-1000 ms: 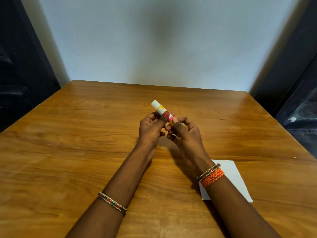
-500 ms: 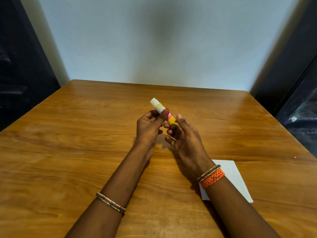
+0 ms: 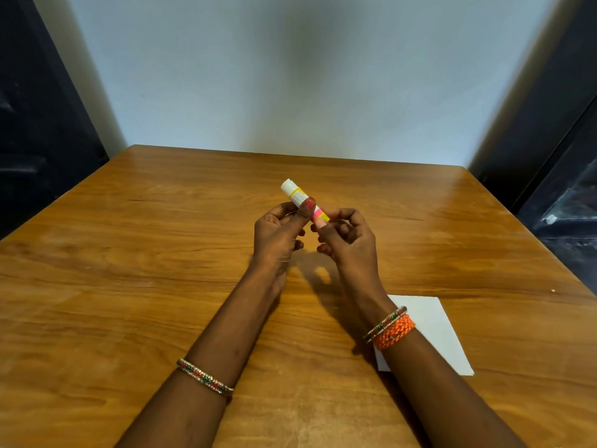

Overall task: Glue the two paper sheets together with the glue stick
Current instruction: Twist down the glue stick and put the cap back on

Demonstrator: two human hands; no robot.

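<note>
A glue stick [image 3: 296,194], white with yellow and pink bands, is held tilted above the middle of the wooden table [image 3: 129,253]. My left hand [image 3: 277,236] grips its middle with thumb over the barrel. My right hand [image 3: 347,240] pinches its lower yellow end between thumb and fingers. White paper [image 3: 433,331] lies flat on the table at the near right, partly hidden under my right forearm. Whether it is one sheet or two stacked, I cannot tell.
A pale wall rises behind the table's far edge. Dark spaces flank the table on the left and right. Bracelets circle both wrists.
My right hand's fingers came off the stick's lower end half a second ago and have now closed on it again. The left hand and the stick stay nearly in place.
</note>
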